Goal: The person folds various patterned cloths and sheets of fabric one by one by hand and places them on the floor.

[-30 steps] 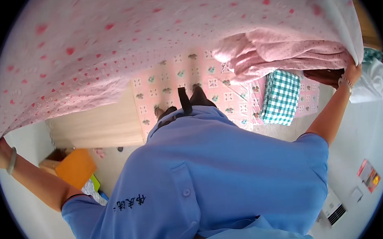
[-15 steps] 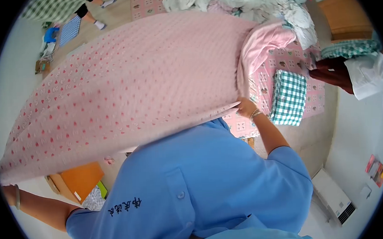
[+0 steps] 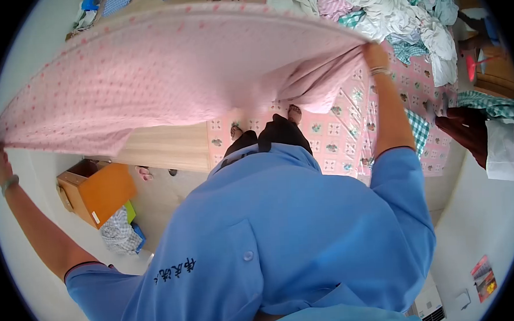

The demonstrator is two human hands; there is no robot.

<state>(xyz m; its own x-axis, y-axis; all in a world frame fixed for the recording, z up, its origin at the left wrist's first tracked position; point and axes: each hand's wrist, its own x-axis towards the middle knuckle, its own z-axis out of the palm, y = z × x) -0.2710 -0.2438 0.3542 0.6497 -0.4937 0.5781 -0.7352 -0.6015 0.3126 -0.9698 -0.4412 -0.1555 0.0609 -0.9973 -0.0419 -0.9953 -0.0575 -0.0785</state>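
Note:
A large pink cloth with small red hearts (image 3: 148, 73) hangs stretched between my hands, its upper edge bowed away from me. At the far left my left hand (image 3: 0, 159) grips one corner. My right hand (image 3: 375, 55) is closed on another part of its edge, at the upper right, where the cloth gathers in folds. The lower edge hangs above the pink patterned floor covering (image 3: 334, 139) near my feet. Behind my right arm lies a folded green-and-white checked cloth (image 3: 418, 131), partly hidden.
A heap of white and green cloths (image 3: 389, 14) lies at the top right. An orange box (image 3: 98, 189) stands at left, with a grey checked cloth (image 3: 120, 231) beside it. Dark red and white cloths (image 3: 467, 132) are at right, near a wooden piece of furniture (image 3: 496, 72).
My right hand has moved up and outward from near my waist, and my left hand has risen. The pink cloth is now lifted and spread, uncovering my feet.

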